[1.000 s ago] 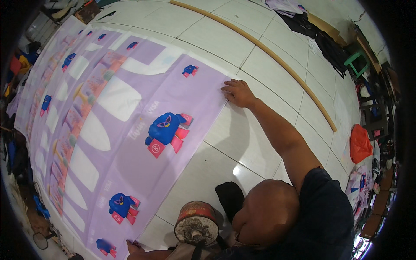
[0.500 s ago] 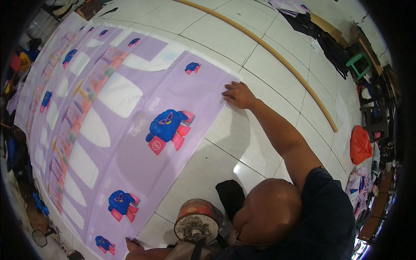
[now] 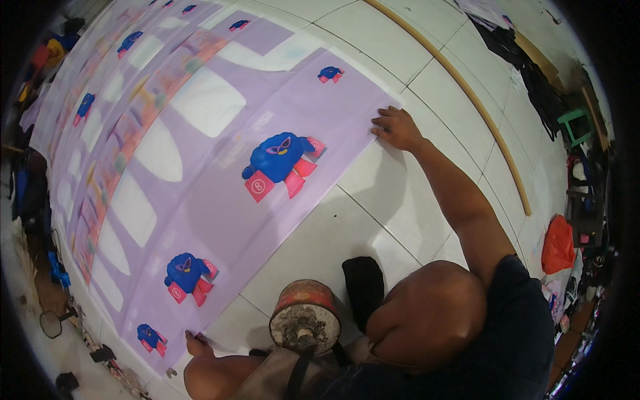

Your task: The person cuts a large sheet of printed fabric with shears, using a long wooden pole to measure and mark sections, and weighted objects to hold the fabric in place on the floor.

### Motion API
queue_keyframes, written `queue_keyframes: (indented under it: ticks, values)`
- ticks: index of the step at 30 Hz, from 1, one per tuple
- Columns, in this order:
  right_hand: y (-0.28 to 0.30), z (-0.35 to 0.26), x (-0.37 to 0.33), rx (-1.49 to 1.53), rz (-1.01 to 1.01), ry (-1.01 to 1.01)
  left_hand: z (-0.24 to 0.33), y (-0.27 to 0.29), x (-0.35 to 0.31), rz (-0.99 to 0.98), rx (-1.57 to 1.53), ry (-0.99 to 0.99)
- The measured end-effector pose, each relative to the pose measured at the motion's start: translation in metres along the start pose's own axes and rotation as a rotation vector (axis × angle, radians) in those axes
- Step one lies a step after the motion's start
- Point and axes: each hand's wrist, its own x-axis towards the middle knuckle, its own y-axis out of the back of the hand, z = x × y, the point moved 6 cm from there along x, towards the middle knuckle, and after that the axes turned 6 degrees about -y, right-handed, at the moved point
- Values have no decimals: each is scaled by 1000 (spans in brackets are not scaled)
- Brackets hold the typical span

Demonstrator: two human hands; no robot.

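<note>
A large lilac printed fabric sheet, with blue-and-pink cartoon figures and white shapes, lies spread across the floor at left. At its far right corner, my right hand has its fingers bent over the edge, gripping it. My left hand pinches the same near edge at the lower left; its fingers show only in part. Between the hands, the edge runs fairly straight along the tiles. Several more printed panels continue toward the far left, with shallow ripples.
A round red can with a stained pale top stands by my legs, near my dark-covered foot. A long tan pole lies on the white tiles at right. Beyond it are an orange-red bag and a green stool.
The view has shifted, so the sheet and floor appear higher and farther right. Both hands stay at the sheet's edge, which keeps nearly the same place on the tiles.
</note>
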Motion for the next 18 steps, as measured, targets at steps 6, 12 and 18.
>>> queue_keyframes:
  ticks: [6,12,18]
  values:
    - [-17,5,14,33,28,92,0,-2,-15,33,-22,-91]
    - [-20,19,8,108,-103,22,15,-8,-20,128,104,-240]
    - [-13,14,5,155,-225,-99,8,-5,-25,231,172,-146]
